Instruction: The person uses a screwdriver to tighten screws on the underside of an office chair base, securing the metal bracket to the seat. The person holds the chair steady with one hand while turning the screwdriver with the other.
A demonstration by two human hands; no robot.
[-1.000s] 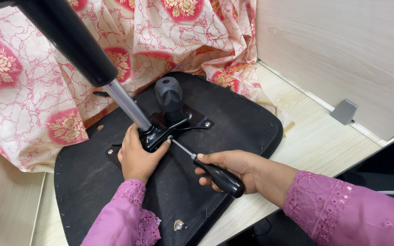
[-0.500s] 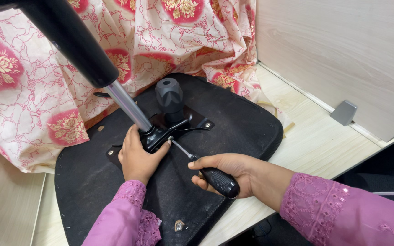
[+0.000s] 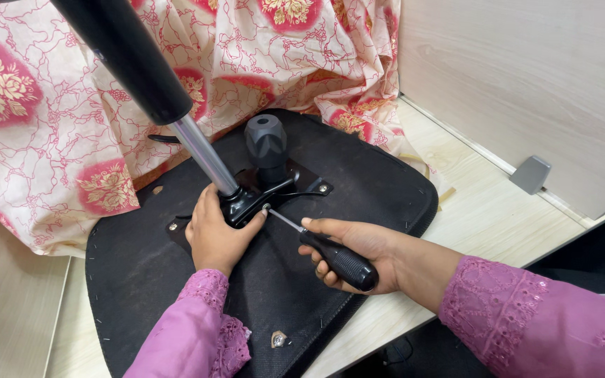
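Observation:
An upturned black chair seat lies on the light wooden table. A black metal mechanism plate is fixed at its middle, with a gas cylinder rising up to the left and a black round knob behind it. My left hand presses on the mechanism at the cylinder's base. My right hand grips a black-handled screwdriver, whose tip touches a screw at the front of the plate, next to my left thumb. Both sleeves are pink with lace cuffs.
A white cloth with red and gold flowers is heaped behind and left of the seat. A pale wooden partition with a grey bracket stands at the right. A loose screw or washer sits near the seat's front edge.
My right hand has shifted slightly with the screwdriver handle, its tip staying at the plate. My left hand stays on the mechanism.

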